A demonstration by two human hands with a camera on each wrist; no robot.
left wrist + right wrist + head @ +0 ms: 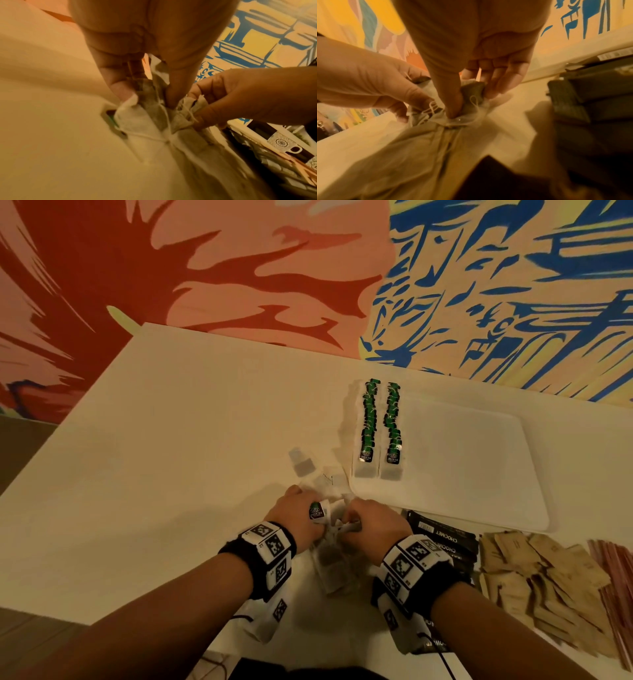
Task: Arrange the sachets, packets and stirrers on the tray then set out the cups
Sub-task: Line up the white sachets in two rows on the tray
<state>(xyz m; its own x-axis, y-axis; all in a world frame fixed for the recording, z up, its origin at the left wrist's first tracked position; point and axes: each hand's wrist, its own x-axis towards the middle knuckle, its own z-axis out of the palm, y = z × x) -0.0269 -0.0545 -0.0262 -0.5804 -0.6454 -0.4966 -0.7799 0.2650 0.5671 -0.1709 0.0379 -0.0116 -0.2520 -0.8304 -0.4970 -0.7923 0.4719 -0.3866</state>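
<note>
Two rows of green-tagged tea bags (376, 426) lie along the left side of the white tray (479, 460). Just in front of the tray, both hands work on a tangled clump of tea bags (330, 559) with white strings. My left hand (303, 510) pinches one bag (149, 93) between thumb and forefinger, and a green tag (317, 511) sticks out beside it. My right hand (368, 518) pinches a second bag (471, 90) by its top, with a string loop (475, 101) hanging from it. The strings (164, 115) run between the two bags.
A few loose tea bags (303, 463) lie on the table left of the tray. Black Chocomel packets (445, 542) sit right of my right wrist, then a heap of brown sachets (541, 577) and pink stirrers (616, 583). A painted wall (308, 268) stands behind the table.
</note>
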